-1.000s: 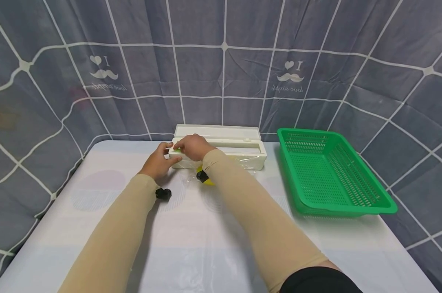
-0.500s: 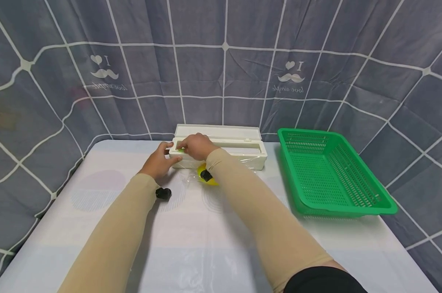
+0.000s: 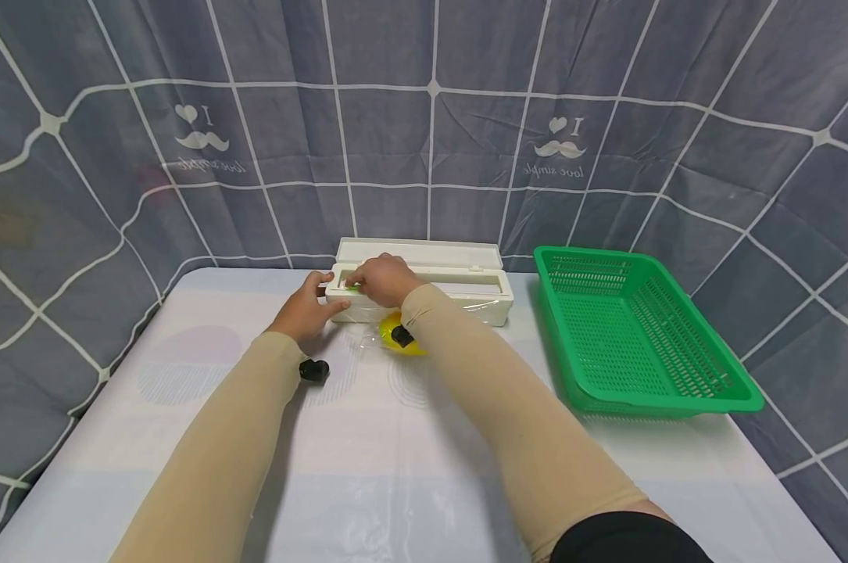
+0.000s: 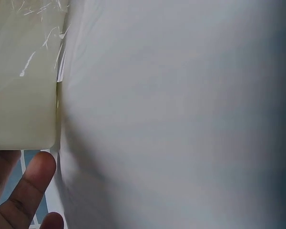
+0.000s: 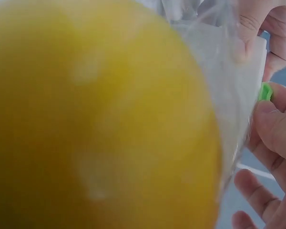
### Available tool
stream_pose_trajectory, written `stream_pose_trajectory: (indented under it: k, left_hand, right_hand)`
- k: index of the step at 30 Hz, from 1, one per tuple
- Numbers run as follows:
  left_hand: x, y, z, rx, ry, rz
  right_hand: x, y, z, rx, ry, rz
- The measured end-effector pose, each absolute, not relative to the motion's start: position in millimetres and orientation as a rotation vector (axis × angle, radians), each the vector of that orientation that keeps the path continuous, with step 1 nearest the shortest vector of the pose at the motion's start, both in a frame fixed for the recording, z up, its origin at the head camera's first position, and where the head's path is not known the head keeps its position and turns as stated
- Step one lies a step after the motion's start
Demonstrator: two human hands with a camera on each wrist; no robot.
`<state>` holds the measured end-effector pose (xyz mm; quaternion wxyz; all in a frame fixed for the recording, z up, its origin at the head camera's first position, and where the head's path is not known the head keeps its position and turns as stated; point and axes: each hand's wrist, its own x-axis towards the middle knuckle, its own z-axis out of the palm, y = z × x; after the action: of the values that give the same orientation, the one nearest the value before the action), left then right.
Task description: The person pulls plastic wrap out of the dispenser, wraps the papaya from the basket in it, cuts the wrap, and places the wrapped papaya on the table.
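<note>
As the right hand [image 3: 384,280], pinching the green slider [image 5: 265,91], shifts rightward | left hand [image 3: 304,309] grips white box [image 3: 492,312] | stroke looks early

My head view is bright, with soft shadows on the desk [image 3: 367,438]. Left wrist dims rightward, glints streaking the pale box [image 4: 19,112]; right wrist blurs the yellow object [image 5: 109,119].

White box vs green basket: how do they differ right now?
Surface: the white box has a solid front wall; the green basket is perforated.
Shape: the box is long and narrow; the basket is much deeper front to back.
Contact: the left hand grips the box's left end; no hand touches the basket.
Shared: both sit on the table, open at the top.
</note>
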<state>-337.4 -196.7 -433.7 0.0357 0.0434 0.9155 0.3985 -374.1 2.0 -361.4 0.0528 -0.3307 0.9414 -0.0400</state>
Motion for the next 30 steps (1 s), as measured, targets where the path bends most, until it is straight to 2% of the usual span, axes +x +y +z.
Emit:
stream_pose_trajectory:
  k: [30]
  left_hand:
    - [-342, -197, -431, 0.065, 2.766, 1.189]
  right_hand:
    - [-366, 62, -348, -0.859, 2.854, -0.116]
